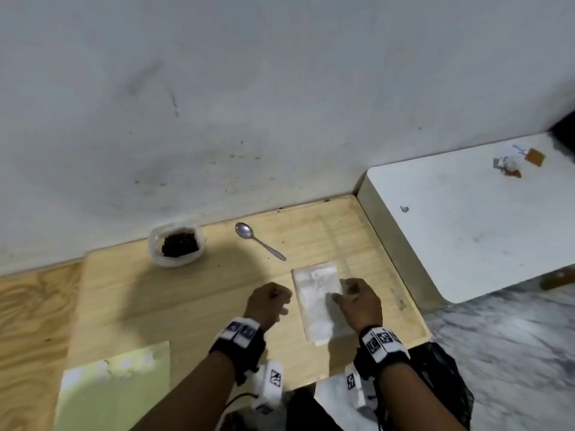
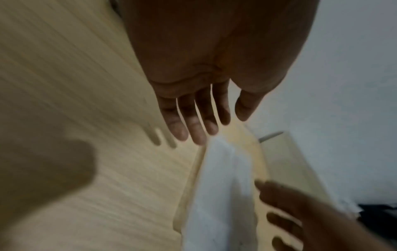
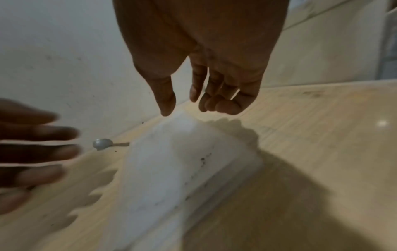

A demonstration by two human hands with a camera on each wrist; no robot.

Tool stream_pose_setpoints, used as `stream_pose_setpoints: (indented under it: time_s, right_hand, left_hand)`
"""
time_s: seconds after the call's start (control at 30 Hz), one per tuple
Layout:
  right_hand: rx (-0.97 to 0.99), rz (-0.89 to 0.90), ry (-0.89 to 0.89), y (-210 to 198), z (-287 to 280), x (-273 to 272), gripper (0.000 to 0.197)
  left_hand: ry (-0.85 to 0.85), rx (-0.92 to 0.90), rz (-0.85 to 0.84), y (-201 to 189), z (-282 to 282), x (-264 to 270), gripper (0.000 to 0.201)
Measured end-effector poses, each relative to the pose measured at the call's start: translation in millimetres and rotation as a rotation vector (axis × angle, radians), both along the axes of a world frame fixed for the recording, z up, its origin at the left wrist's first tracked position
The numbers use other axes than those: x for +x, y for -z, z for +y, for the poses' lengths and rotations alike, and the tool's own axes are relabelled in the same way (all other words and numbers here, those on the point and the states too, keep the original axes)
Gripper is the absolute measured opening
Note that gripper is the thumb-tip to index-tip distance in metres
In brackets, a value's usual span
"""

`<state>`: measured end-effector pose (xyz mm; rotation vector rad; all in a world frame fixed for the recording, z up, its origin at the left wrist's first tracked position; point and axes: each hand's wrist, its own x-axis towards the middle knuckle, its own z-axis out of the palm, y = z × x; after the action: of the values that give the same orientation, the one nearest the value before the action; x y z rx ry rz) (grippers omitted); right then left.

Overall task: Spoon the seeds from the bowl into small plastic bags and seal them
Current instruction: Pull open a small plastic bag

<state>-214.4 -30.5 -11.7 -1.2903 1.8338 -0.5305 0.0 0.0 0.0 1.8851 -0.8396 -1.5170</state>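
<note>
A clear bowl [image 1: 175,244] of dark seeds stands by the wall at the back left of the wooden board [image 1: 186,300]. To its right lies a metal spoon [image 1: 259,241] [image 3: 102,144]. A flat stack of small clear plastic bags [image 1: 315,301] [image 2: 219,195] [image 3: 176,169] lies between my hands. My left hand [image 1: 273,301] [image 2: 199,118] hovers just left of the stack with straight fingers and holds nothing. My right hand [image 1: 345,293] [image 3: 193,101] sits at the stack's right edge, fingers loosely curled, thumb tip near the bags. No grip on the bags shows.
A grimy white wall [image 1: 249,119] runs along the back of the board. A white table [image 1: 466,228] with small scraps stands at the right. A pale green sheet [image 1: 115,390] lies at the lower left. Grey marbled floor [image 1: 513,353] is at the lower right.
</note>
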Motion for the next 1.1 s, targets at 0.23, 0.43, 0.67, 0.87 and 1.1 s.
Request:
stream_pose_setpoints:
  time_s: [0.23,0.43,0.67,0.87,1.1]
  right_hand:
    - [0.145,-0.009,-0.052,19.4,-26.7,-1.1,0.049]
    - [0.087,-0.014,0.043,26.0,-28.7,-6.8,0.024]
    - [-0.058,0.019,0.059,15.8,-26.9,-16.6,0.018]
    - [0.014,-0.388,0.043,-33.9,-34.2,-1.2,0.003]
    - [-0.008,-0.486,-0.097,-69.7,-44.0,55.2,0.026]
  left_hand:
    - [-0.051,0.099,-0.174,22.3,-28.8,-48.9,0.018]
    - [-0.080,0.086,-0.167,31.4,-29.4,-52.2,0.016]
    - [-0.018,0.054,-0.133,28.8,-32.6,-40.5,0.019]
    - [-0.166,-0.159,0.006,-0.2,-39.3,-26.1,0.032]
    - [-0.094,-0.418,-0.035,-54.4,-49.0,36.0,0.013]
